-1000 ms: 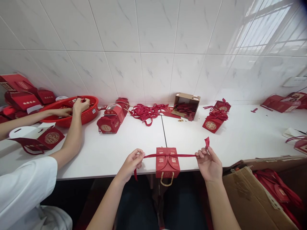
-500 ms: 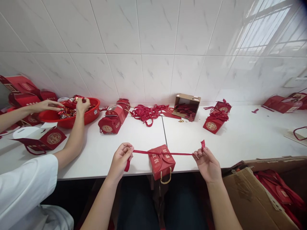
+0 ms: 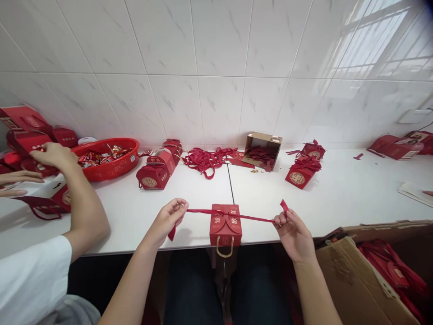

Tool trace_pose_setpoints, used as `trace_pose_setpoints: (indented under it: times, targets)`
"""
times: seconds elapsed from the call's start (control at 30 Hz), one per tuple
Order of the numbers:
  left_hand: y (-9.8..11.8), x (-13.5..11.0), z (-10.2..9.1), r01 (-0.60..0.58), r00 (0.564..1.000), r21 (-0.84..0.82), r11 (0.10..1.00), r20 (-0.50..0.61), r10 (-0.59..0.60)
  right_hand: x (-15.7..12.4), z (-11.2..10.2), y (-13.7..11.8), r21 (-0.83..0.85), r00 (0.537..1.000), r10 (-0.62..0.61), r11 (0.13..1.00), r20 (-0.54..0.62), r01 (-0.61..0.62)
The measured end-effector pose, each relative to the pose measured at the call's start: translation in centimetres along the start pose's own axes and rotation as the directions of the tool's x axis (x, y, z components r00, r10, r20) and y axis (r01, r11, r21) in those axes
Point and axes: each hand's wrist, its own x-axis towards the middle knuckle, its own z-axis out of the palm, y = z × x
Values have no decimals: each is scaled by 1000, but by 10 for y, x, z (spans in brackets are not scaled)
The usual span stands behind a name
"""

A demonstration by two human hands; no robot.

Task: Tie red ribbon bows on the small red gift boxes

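Observation:
A small red gift box (image 3: 226, 232) with gold lettering and a rope handle sits at the table's front edge. Across its top runs a red ribbon (image 3: 255, 218), crossed at the middle and stretched taut to both sides. My left hand (image 3: 171, 216) pinches one end, with a short tail hanging below the fingers. The other end is pinched in my right hand (image 3: 293, 232), its tail sticking up above the fingertips. Both hands are held apart from the box, one on each side.
A co-worker's hand (image 3: 54, 155) is beside a red basin (image 3: 128, 167) of wrapped sweets. Toward the wall lie filled red boxes (image 3: 154, 174), a ribbon pile (image 3: 208, 160), a small carton (image 3: 264, 151) and ribbon-tied boxes (image 3: 301, 174). A large cardboard box (image 3: 352, 271) stands at right.
The gift box has turned to face me more squarely, the ribbon still taut between my hands. The co-worker's hands have moved left from the basin to an open box.

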Motion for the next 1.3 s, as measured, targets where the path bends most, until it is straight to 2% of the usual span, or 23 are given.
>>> trace_pose_setpoints:
  times: [0.1, 0.17, 0.33, 0.43, 0.5, 0.57, 0.63, 0.73, 0.87, 0.97, 1.1, 1.2, 1.3]
  targets:
    - [-1, -10, -16, 32, 971, 207, 978, 226, -80, 1, -2, -1, -11, 999, -18, 1000, -39, 17]
    - [0, -15, -29, 18, 960, 312, 950, 260, -104, 2, 1, -3, -28, 997, -49, 998, -51, 47]
    - [12, -20, -59, -26, 995, 470, 882, 101, -25, 8, 15, -12, -60, 989, -146, 987, 12, 146]
    - [31, -18, -64, -12, 996, 508, 861, -70, 56, 12, 29, -20, -94, 981, -188, 977, 45, 191]
    - [49, -16, -56, -51, 967, 431, 901, -203, 152, 15, 44, -23, -130, 971, -229, 963, 74, 237]
    - [70, -12, -39, -171, 933, 273, 947, -264, 244, 18, 64, -25, -172, 950, -284, 937, 129, 303]
    - [92, -6, -16, -313, 920, 96, 945, -218, 327, 20, 87, -24, -210, 917, -337, 901, 212, 379]
    - [116, 5, 20, -469, 881, -120, 875, -135, 453, 21, 119, -21, -253, 861, -374, 846, 344, 469]
    - [130, 13, 52, -499, 866, -243, 832, -104, 490, 19, 147, -17, -331, 826, -333, 798, 454, 504]
    - [132, 14, 62, -498, 864, -252, 830, -64, 499, 17, 158, -14, -341, 838, -314, 807, 446, 483]
    - [133, 13, 65, -503, 856, -272, 820, -24, 517, 17, 166, -10, -286, 851, -301, 849, 430, 445]
    - [132, 14, 61, -484, 865, -300, 822, -25, 501, 19, 165, -9, -243, 861, -299, 874, 411, 420]
    - [125, 19, 46, -441, 892, -360, 822, -76, 445, 19, 154, -13, -168, 889, -289, 916, 355, 365]
